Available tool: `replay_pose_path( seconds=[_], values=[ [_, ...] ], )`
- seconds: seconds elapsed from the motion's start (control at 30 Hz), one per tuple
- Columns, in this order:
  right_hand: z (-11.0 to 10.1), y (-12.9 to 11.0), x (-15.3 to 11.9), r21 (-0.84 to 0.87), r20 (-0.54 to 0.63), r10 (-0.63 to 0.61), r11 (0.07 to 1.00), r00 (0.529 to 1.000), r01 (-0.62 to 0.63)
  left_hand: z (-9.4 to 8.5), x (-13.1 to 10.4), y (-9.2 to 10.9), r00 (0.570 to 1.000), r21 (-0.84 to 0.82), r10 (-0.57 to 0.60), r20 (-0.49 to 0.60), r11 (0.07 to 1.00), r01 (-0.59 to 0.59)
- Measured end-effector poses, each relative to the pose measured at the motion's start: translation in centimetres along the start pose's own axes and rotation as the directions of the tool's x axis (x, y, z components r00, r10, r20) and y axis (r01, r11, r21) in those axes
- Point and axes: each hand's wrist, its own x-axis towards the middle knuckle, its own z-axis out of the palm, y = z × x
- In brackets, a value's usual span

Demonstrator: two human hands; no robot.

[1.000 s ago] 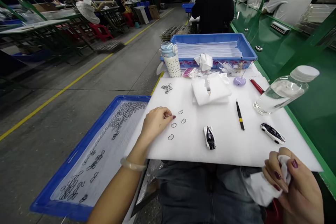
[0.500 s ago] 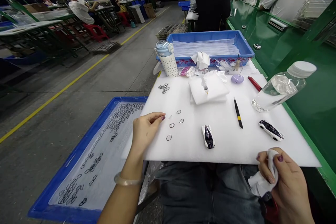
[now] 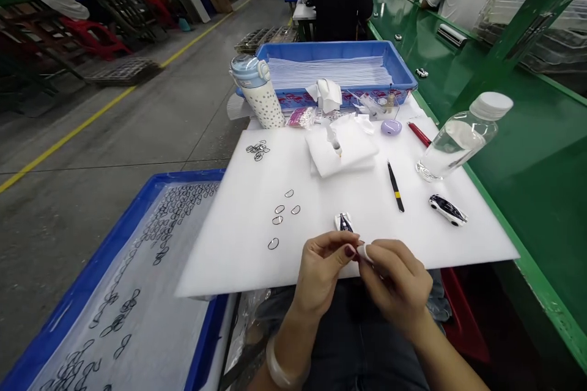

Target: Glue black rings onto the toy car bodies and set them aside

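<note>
My left hand (image 3: 321, 269) is closed, thumb and fingers pinched at the near edge of the white foam sheet (image 3: 238, 256); what it grips is too small to make out. Touching its fingertips, my right hand (image 3: 397, 278) is closed on a white cloth (image 3: 364, 252), mostly hidden in the fingers. Just beyond both hands lies a white and black toy car (image 3: 343, 222), partly covered by them. Several thin black-edged rings (image 3: 273, 244) lie to the left. A second toy car (image 3: 448, 210) and black tweezers (image 3: 395, 187) rest to the right.
A clear bottle (image 3: 463, 140) leans at the right. Folded white foam (image 3: 339, 149), a dotted flask (image 3: 261, 95) and a blue bin (image 3: 330, 52) stand farther back. A blue tray (image 3: 114, 208) of black rings is at lower left. People sit beyond.
My left hand has left the rings and moved right. My right hand has come left with the cloth, and the two now meet before the car. The camera view has shifted.
</note>
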Motion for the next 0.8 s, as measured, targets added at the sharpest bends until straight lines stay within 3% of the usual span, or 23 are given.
replay_pose_path(
  seconds=[0.07, 0.13, 0.3, 0.43, 0.53, 0.67, 0.8],
  values=[
    [0.1, 0.5, -0.4, -0.094, 0.018, -0.124, 0.988, 0.992, 0.125, -0.2, -0.1, 0.2, 1.000, -0.008, -0.027, 0.013, 1.000, 0.027],
    [0.4, 0.7, -0.7, -0.133, 0.032, -0.168, 0.976, 0.985, 0.171, -0.4, -0.2, 0.4, 0.998, -0.021, -0.060, 0.033, 0.998, 0.060],
    [0.0, 0.6, -0.3, -0.083, 0.046, -0.131, 0.987, 0.990, 0.134, -0.9, -0.1, 0.1, 0.996, -0.089, -0.066, 0.057, 0.994, 0.070],
    [-1.1, 0.6, 0.4, -0.040, 0.028, -0.034, 0.999, 0.999, 0.035, -1.5, 0.0, -0.1, 0.997, -0.162, -0.059, 0.046, 0.985, 0.066],
    [-0.7, 0.6, 0.9, -0.045, 0.021, -0.065, 0.997, 0.998, 0.066, -1.7, 0.0, -0.2, 0.998, -0.166, -0.049, 0.032, 0.985, 0.054],
    [0.2, 0.0, 1.5, -0.044, 0.162, -0.172, 0.982, 0.972, 0.182, -1.4, -0.1, -0.3, 1.000, -0.155, -0.018, 0.001, 0.988, 0.018],
    [-1.7, -0.5, 2.4, -0.091, 0.345, -0.191, 0.968, 0.919, 0.235, -0.9, -0.3, -0.4, 1.000, -0.167, 0.002, -0.013, 0.986, -0.004]
  ],
)
